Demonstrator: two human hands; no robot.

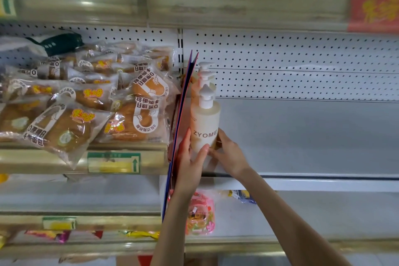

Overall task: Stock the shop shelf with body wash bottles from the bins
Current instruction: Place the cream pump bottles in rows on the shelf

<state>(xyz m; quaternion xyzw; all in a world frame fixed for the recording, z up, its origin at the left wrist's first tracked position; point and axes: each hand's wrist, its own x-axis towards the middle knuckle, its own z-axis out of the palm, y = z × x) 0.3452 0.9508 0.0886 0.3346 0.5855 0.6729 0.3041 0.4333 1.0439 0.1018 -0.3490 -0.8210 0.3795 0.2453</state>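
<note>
Your left hand (190, 157) and right hand (230, 151) both grip the base of the bottle (205, 123), just right of the divider (183, 101). Seat it flat and upright against the divider, lined up with the rear bottles (204, 77), before letting go.
</note>
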